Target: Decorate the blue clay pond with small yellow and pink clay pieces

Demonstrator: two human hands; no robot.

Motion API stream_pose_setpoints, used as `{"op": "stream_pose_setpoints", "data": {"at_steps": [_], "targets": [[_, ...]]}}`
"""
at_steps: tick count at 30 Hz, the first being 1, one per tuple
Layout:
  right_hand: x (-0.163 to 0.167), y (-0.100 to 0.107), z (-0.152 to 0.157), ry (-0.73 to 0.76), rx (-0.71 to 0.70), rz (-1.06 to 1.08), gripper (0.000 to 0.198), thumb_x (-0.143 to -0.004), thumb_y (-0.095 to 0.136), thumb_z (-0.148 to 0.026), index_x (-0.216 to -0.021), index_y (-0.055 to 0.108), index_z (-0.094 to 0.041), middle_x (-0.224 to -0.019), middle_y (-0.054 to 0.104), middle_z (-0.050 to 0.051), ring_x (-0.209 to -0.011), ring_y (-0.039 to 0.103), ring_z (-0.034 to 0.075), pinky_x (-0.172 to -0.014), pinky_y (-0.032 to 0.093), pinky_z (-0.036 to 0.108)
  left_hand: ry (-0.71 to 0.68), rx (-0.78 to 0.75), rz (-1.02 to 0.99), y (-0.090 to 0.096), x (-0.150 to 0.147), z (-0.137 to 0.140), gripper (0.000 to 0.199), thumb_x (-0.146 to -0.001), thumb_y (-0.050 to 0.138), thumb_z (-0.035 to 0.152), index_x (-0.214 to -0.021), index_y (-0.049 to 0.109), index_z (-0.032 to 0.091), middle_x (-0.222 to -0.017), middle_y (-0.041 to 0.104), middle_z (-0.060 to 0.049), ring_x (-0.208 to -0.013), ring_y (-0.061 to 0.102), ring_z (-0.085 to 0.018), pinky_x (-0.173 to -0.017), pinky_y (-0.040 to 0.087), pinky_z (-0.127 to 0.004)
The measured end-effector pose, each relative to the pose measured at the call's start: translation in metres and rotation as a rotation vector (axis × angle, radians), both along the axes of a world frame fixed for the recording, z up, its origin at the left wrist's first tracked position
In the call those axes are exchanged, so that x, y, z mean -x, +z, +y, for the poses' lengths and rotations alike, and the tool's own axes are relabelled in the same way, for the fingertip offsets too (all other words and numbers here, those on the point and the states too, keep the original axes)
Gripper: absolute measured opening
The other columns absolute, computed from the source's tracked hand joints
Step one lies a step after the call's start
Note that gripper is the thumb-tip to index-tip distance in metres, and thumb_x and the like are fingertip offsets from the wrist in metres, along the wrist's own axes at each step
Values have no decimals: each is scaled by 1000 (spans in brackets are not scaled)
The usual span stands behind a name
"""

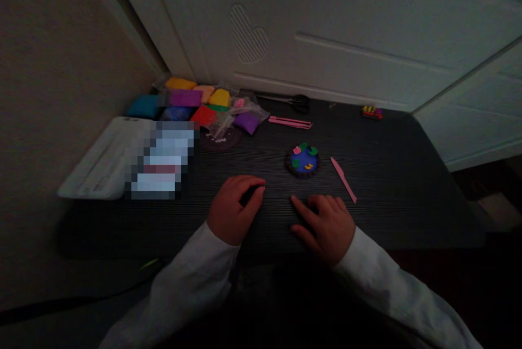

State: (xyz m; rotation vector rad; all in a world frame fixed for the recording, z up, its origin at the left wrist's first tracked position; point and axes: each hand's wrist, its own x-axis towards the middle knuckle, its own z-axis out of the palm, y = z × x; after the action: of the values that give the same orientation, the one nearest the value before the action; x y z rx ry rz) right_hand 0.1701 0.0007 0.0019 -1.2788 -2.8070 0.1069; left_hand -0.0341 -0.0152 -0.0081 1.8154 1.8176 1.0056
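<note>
My left hand [235,209] is at the table's near side, thumb and forefinger brought together in a pinch. Whatever may lie between those fingertips is too small to make out. Across from it, my right hand [328,224] rests with forefinger stretched out and thumb apart, holding nothing. Just beyond both hands sits a small clay pond [304,161], blue inside a dark beaded rim, with green leaves, a pink flower and small yellow shapes on it. A pink plastic knife [343,179] lies to the right of the pond, touched by neither hand.
Bags of coloured clay [204,115] are heaped at the back left, by a dark round disc [224,139]. Pink tools [290,122] and black-handled scissors [300,103] lie behind the pond. A white package [101,161], a blurred-out screen [163,161] and a small colourful piece [371,112] flank them.
</note>
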Motion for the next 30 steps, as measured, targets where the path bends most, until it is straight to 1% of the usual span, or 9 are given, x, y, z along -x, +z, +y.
{"op": "stream_pose_setpoints", "data": {"at_steps": [3, 7, 11, 15, 20, 23, 24, 28, 30], "targets": [[-1, 0, 2, -37, -25, 6, 51, -78, 32, -51, -120, 41, -24, -90, 49, 9, -79, 40, 20, -68, 27, 35, -4, -7, -2, 0, 0, 0, 21, -77, 44, 29, -90, 57, 19, -92, 59, -3, -90, 51, -15, -83, 40, -31], [1, -1, 2, 24, -12, 23, 51, -76, 33, -53, -119, 41, -26, -90, 49, 8, -78, 40, 20, -68, 27, 34, 4, 1, -4, -1, 0, 0, 21, -77, 44, 29, -91, 57, 19, -92, 58, -2, -90, 51, -15, -82, 40, -31], [2, -1, 3, -55, -23, 24, 53, -77, 32, -53, -119, 42, -22, -91, 49, 9, -80, 40, 21, -69, 27, 35, -2, -4, 0, -1, 0, -1, 20, -77, 45, 28, -90, 57, 18, -92, 58, -2, -89, 51, -14, -83, 39, -29], [2, -1, 2, 5, 33, 13, 54, -77, 31, -55, -121, 39, -25, -89, 49, 8, -78, 40, 20, -68, 28, 35, -3, -1, -9, -1, 1, -1, 21, -77, 45, 27, -91, 57, 18, -91, 58, -2, -90, 51, -14, -84, 39, -29], [2, 0, 2, -61, 17, 9, 55, -78, 29, -53, -122, 38, -21, -87, 48, 9, -79, 40, 20, -68, 28, 35, -14, -3, -5, 1, 0, -1, 21, -76, 45, 27, -90, 57, 17, -91, 58, -2, -90, 51, -14, -84, 39, -29], [3, 0, 1, 1, 44, -1, 53, -77, 30, -54, -122, 37, -26, -84, 48, 7, -76, 40, 19, -66, 27, 34, -9, -7, -3, 1, 0, -1, 21, -77, 45, 27, -90, 57, 17, -91, 59, -2, -89, 51, -14, -84, 39, -29], [2, 0, 1, 3, 45, -4, 52, -78, 29, -53, -122, 37, -27, -84, 48, 7, -76, 40, 19, -66, 27, 34, -5, -8, -4, 1, 0, -1, 21, -76, 45, 27, -90, 57, 17, -91, 59, -2, -89, 51, -14, -84, 39, -29], [1, 0, 3, -72, 28, -14, 53, -78, 28, -52, -122, 36, -23, -84, 47, 8, -77, 40, 20, -67, 27, 35, -11, -3, -7, 0, 0, -1, 21, -76, 45, 27, -90, 57, 18, -91, 58, -2, -89, 51, -14, -83, 39, -28], [2, 0, 2, -42, 42, -23, 53, -78, 28, -53, -123, 35, -26, -84, 47, 7, -76, 40, 20, -67, 27, 35, -12, 4, -5, 0, 0, 0, 21, -77, 45, 28, -90, 57, 18, -92, 59, -2, -90, 51, -14, -83, 39, -29]]}}
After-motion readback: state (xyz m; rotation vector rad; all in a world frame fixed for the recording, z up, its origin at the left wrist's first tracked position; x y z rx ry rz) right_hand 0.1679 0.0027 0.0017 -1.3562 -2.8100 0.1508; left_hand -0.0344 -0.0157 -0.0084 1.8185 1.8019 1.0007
